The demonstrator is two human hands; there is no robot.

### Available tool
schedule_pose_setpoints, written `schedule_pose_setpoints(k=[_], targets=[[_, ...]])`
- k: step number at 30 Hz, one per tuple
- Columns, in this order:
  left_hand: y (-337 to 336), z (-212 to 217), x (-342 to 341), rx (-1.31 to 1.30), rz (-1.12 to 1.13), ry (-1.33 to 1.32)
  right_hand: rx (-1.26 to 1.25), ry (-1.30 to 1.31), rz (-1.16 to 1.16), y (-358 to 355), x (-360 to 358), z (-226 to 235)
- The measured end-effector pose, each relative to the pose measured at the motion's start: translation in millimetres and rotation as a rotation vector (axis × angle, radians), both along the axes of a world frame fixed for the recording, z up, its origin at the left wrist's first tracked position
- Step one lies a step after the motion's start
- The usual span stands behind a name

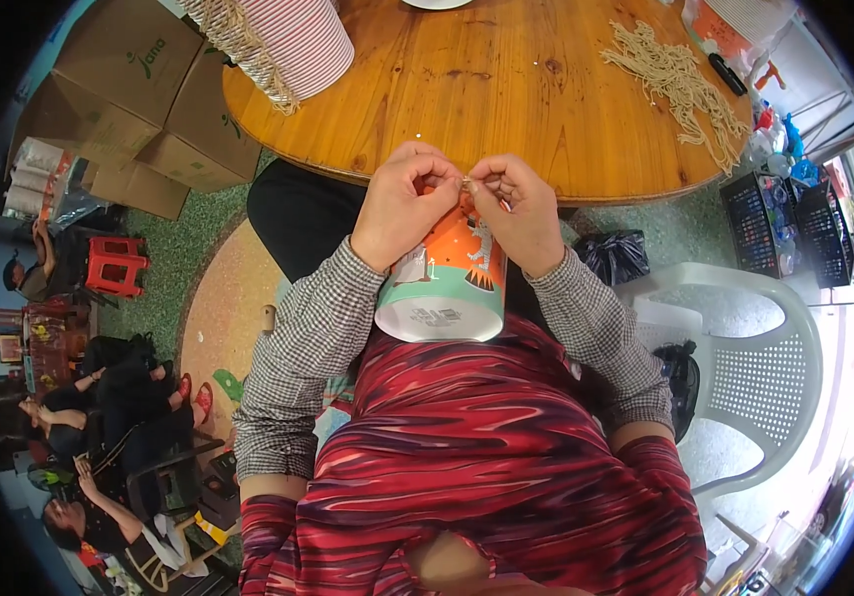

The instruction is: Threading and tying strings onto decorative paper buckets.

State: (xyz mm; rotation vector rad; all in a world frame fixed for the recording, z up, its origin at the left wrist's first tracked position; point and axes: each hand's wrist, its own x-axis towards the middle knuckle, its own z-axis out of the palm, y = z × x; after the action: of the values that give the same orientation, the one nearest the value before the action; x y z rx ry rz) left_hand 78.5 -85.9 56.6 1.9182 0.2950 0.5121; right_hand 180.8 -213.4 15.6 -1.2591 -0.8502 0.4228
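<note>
An orange, green and white paper bucket [444, 283] with printed pictures lies tilted on my lap, its pale base toward me and its far end at the table edge. My left hand [409, 204] is closed, thumb and fingertips pinched at the bucket's far end. Close beside it, my right hand [518, 211] pinches at the same spot. A short bit of beige cord [465, 183] shows between the two sets of fingertips; most of it is hidden. The bucket's mouth is out of sight behind my hands.
A stack of striped paper buckets [293, 45] with cord handles stands on the wooden table [466, 94] at the left. Loose beige cords [673, 84] lie at the right. Cardboard boxes [129, 89], a grey plastic chair [760, 377] and black crates [757, 226] stand around. Other people sit at left.
</note>
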Motion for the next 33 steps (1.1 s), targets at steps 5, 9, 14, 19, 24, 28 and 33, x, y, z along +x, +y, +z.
schedule_pose_setpoints(k=[5, 9, 14, 19, 24, 28, 33], targets=[[8.1, 2.0, 2.4, -0.154, -0.075, 0.055, 0.033, -0.010, 0.003, 3.7, 2.0, 0.1], [15.8, 9.1, 2.3, -0.664, -0.178, 0.228, 0.050, 0.040, 0.032, 6.7, 0.2, -2.6], [16.2, 13.1, 1.4, -0.810, -0.192, 0.231, 0.067, 0.044, 0.025, 7.0, -0.7, -10.6], [17.8, 5.5, -1.4, -0.732, -0.159, 0.172, 0.059, -0.077, 0.007, 5.9, -2.1, -7.2], [19.5, 6.3, -1.7, -0.698, -0.175, 0.169, 0.082, -0.069, -0.052, 7.7, -1.9, -12.1], [18.2, 9.1, -4.2, -0.593, -0.179, 0.182, 0.051, -0.020, -0.030, 9.0, -1.5, -13.4], [16.6, 4.5, -7.1, -0.339, -0.146, 0.144, 0.049, -0.013, -0.009, 7.5, -2.3, -8.4]])
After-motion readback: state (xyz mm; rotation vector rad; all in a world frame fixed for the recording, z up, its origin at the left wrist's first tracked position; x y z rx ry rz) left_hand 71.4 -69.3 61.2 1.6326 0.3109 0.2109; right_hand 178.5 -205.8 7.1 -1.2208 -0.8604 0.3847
